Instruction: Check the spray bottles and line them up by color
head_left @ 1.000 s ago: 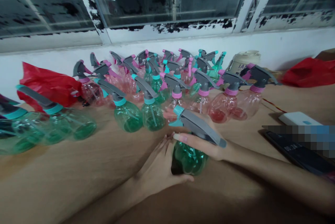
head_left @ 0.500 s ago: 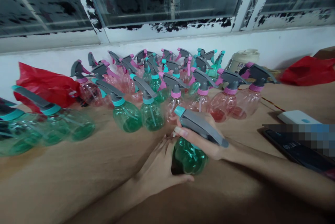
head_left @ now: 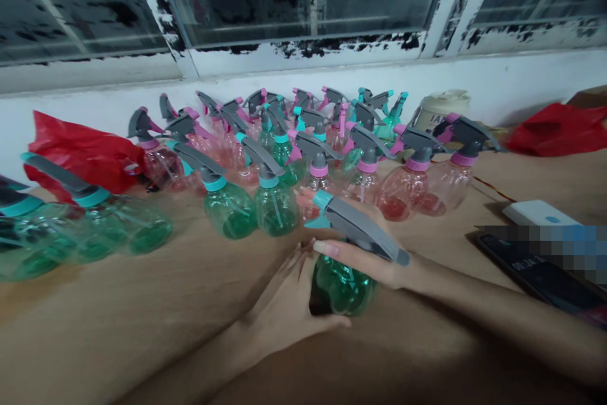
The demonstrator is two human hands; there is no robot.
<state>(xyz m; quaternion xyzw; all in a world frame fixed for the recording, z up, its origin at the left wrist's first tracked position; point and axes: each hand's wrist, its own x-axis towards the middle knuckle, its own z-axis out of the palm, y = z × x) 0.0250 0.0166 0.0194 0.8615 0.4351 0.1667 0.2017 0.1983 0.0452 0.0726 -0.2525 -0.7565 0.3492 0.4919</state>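
A green spray bottle (head_left: 348,278) with a grey and turquoise spray head (head_left: 355,223) stands on the table in front of me. My left hand (head_left: 294,304) wraps round the body of this bottle from the left, its thumb along the near side. My right hand (head_left: 370,259) is at the neck, just under the spray head. Its thumb lies across the near side, while the fingers reach past the far side with their tips showing left of the trigger. The collar is mostly hidden by this hand.
Several green spray bottles (head_left: 277,209) and pink spray bottles (head_left: 405,187) stand beyond my hands and at the left. Red plastic bags (head_left: 85,152) lie on both sides. A phone (head_left: 526,266), a white box-shaped device (head_left: 540,214) and a pale tub (head_left: 443,105) are at the right.
My right fingers curled in round the neck half a second ago and now stretch out again past the trigger. The spray head tilted slightly and came back. My left hand has kept its hold.
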